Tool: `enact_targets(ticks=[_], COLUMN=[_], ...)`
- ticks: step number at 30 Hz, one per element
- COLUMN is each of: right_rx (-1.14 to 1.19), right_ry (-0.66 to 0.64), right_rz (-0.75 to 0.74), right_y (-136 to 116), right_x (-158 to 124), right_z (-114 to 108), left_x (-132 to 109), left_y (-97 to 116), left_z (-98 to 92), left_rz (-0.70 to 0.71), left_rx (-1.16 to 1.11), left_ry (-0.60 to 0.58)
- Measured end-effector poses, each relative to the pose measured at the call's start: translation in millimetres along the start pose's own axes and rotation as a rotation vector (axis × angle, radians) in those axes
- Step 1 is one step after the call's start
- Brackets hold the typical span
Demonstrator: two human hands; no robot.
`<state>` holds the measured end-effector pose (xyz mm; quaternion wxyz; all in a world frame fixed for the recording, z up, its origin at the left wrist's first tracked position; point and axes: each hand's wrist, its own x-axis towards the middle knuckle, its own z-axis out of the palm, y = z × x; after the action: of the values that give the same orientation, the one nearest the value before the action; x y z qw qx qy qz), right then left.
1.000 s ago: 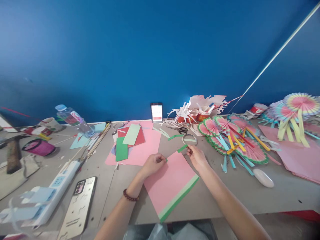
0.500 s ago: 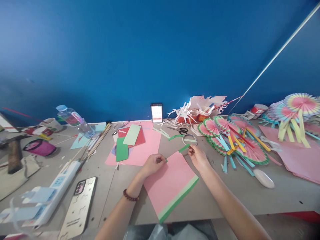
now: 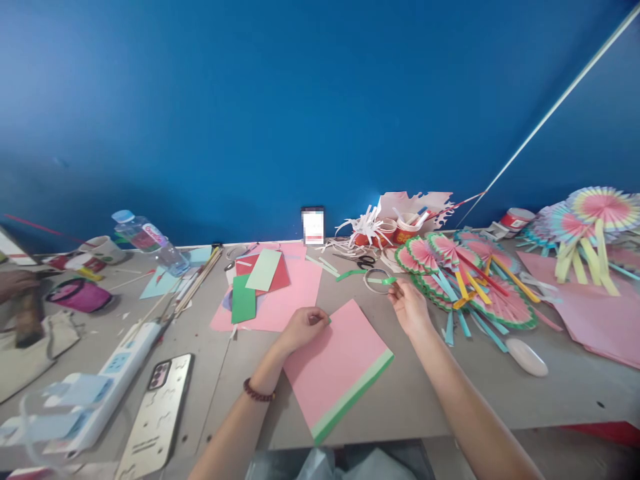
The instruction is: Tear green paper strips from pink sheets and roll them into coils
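Note:
A pink sheet of paper (image 3: 340, 360) with a pale and dark green band along its near right edge lies on the table before me. My left hand (image 3: 304, 327) rests at its upper left edge, fingers curled together; a speck of green shows at their tips. To the right of the sheet, my right hand (image 3: 409, 303) pinches a short green strip (image 3: 388, 281). That strip is over the right side of a tape roll (image 3: 371, 285), which lies flat. Black-handled scissors (image 3: 367, 262) and a loose green strip (image 3: 351, 274) lie just beyond.
Several pleated paper fans (image 3: 450, 267) crowd the right, near a white computer mouse (image 3: 526, 357). Coloured cards (image 3: 243, 299) lie on pink paper at left-centre. A power strip (image 3: 117, 373), phone (image 3: 157, 413) and bottle (image 3: 150, 237) stand left. Another person's blurred hand (image 3: 15, 283) is at the hammer.
My right hand has moved right and up with the green strip, away from the sheet's top corner to the tape roll. The sheet and left hand have shifted slightly left. Another person's hand has appeared far left.

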<state>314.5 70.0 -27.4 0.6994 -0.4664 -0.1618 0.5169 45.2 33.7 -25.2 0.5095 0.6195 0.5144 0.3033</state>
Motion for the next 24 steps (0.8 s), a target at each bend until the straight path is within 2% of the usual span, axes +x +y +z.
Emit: enact_targets(ticks=[5,9,11,13,16,19,24], right_rx=[-0.076,-0.153,-0.192,-0.221,-0.293,-0.442,-0.515], right_ry=[-0.287,-0.51,-0.614,-0.694,-0.76,-0.773,-0.754], right_rz=[0.056,0.099,0.107,0.123,0.123,0.08,0.08], right_y=[3,6,7,10,12,13,13], right_x=[-20,-35,-40,-45,-50,-57,-68], right_z=[7,10,11,11,11,14,20], left_x=[1,3,3,1,-2,-4,-3], left_y=[-4,-4,-2,1,7,12,10], left_z=[1.8,6.7,9.8,13.1,18.0,22.1,26.2], left_rz=[0.063,0.276,0.334,0.312,0.252,0.239,0.226], left_rx=[0.085,0.188,0.137,0.04,-0.091,-0.129,-0.1], left_ry=[0.024,0.167,0.193,0.178,0.135,0.109,0.163])
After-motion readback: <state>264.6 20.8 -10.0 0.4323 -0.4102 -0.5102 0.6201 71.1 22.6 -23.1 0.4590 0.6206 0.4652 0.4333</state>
